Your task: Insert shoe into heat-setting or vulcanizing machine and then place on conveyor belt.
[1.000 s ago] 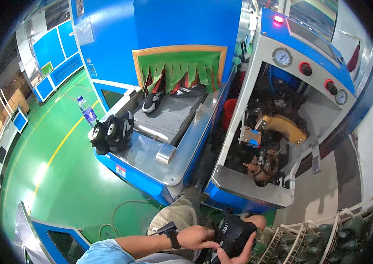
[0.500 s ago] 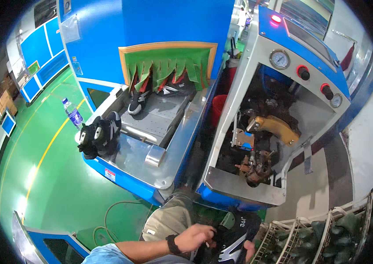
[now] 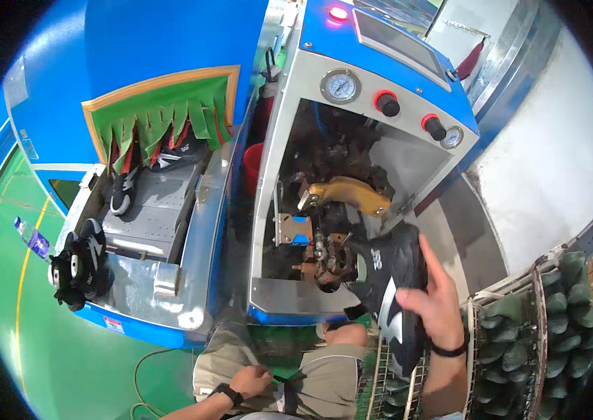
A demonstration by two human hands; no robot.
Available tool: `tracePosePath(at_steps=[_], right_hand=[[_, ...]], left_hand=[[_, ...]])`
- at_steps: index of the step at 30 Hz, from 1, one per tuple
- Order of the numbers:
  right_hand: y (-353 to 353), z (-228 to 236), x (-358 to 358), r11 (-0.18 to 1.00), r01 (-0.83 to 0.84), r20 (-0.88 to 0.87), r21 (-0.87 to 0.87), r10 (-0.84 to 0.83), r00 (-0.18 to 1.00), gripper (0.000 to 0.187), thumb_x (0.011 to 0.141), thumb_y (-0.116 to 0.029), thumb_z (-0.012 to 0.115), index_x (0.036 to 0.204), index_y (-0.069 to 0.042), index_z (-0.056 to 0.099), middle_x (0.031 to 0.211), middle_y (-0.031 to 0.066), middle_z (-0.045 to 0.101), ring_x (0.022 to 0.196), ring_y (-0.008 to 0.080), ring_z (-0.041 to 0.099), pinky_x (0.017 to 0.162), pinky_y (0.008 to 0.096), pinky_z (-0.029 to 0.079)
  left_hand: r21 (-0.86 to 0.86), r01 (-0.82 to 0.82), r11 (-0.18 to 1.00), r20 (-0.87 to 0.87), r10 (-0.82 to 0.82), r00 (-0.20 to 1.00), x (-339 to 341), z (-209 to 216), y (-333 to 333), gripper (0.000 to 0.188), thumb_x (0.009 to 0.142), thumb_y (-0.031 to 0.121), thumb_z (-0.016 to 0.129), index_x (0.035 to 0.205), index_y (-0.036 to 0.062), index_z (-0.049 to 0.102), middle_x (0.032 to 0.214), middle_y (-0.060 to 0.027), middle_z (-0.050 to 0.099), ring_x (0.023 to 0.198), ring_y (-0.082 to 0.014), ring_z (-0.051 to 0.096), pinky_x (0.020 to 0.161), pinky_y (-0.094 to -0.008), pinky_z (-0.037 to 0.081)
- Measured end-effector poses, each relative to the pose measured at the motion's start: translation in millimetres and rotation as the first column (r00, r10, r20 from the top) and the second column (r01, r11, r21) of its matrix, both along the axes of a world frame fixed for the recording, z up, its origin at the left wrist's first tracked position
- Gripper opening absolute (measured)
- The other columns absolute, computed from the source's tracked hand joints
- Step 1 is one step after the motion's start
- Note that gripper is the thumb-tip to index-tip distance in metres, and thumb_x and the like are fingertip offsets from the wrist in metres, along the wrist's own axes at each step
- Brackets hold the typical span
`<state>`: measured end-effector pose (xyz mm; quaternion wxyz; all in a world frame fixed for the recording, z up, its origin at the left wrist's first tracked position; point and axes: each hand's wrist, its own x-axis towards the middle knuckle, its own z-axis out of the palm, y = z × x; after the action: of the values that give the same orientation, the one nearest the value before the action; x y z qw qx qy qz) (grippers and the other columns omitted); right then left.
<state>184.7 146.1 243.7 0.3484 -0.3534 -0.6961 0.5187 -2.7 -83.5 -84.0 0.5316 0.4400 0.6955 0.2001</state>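
Note:
My right hand (image 3: 438,304) grips a black and white sports shoe (image 3: 403,280) at the right, thumb across its side and fingers behind it. The shoe is tilted, one end close to the opening of a machine (image 3: 261,231) with metal clamps (image 3: 331,262) and a yellow curved arm (image 3: 345,194) inside. Low over my lap is my left hand (image 3: 251,381), fingers curled closed; a small dark strip shows by its fingertips, and whether it is held is unclear.
Left of the machine, black shoes (image 3: 125,192) lie on a grey conveyor (image 3: 149,224) under a green flap curtain (image 3: 163,126). A pair of shoes (image 3: 79,266) stands on its metal end. At lower right are wire racks (image 3: 538,329) with several dark green foot-shaped pieces (image 3: 513,350).
My view has swung right. The shoe has risen from my lap toward the machine opening in my right hand. My left hand has come off the shoe and dropped to my lap.

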Motion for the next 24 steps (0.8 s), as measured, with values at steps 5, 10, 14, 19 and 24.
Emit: tracePosePath(at_steps=[5,10,14,19,24], right_hand=[[49,28,-44,1.0,0.025,0.167,0.007,-0.026,0.986,0.083,0.079,-0.003,0.073,0.15,0.007,0.031,0.127,0.0126,0.06,0.107,0.0138,0.057,0.096,0.0264,0.045],[99,9,-84,0.957,-0.213,0.747,0.196,-0.005,0.664,0.091,0.074,-0.029,0.075,0.148,0.005,0.035,0.13,0.0303,0.059,0.12,0.0351,0.06,0.101,0.0366,0.045],[105,-19,-102,0.914,-0.25,0.665,0.32,-0.029,0.746,0.086,0.08,-0.027,0.071,0.148,0.006,0.032,0.129,0.032,0.057,0.121,0.0379,0.058,0.101,0.0379,0.044],[121,-30,-83,0.837,-0.164,0.622,0.522,-0.241,0.745,0.066,0.09,-0.016,0.053,0.15,0.002,0.033,0.151,0.0221,0.042,0.136,0.0275,0.043,0.113,0.0342,0.032],[59,-14,-120,0.905,-0.075,0.693,0.418,-0.264,0.671,0.084,0.09,-0.041,0.066,0.152,0.002,0.029,0.149,0.0276,0.042,0.134,0.0403,0.045,0.109,0.0421,0.037]], left_hand=[[-0.159,-0.214,0.964,0.375,0.259,0.89,-6,-63,-4,0.038,0.092,0.033,0.053,0.099,-0.0004,0.069,0.086,-0.013,0.072,0.08,-0.0253,0.067,0.075,-0.0364,0.052],[-0.412,-0.434,0.801,0.628,0.595,0.502,-20,-44,32,0.031,0.094,0.027,0.054,0.098,-0.0002,0.069,0.092,-0.0069,0.072,0.082,-0.0167,0.065,0.076,-0.0334,0.052],[-0.056,-0.206,0.977,0.431,0.209,0.878,-59,23,54,0.034,0.101,0.034,0.049,0.102,0.0032,0.066,0.092,-0.006,0.07,0.084,-0.0145,0.065,0.07,-0.029,0.051],[0.585,0.062,0.809,-0.093,-0.01,0.996,-83,109,98,0.034,0.094,0.032,0.053,0.106,0.0027,0.064,0.091,-0.0223,0.068,0.086,-0.042,0.065,0.075,-0.0506,0.051],[0.615,0.395,0.682,-0.642,0.142,0.754,-106,102,112,0.017,0.077,0.023,0.064,0.071,0.01,0.072,0.073,-0.0134,0.07,0.07,-0.0337,0.069,0.065,-0.045,0.056]])
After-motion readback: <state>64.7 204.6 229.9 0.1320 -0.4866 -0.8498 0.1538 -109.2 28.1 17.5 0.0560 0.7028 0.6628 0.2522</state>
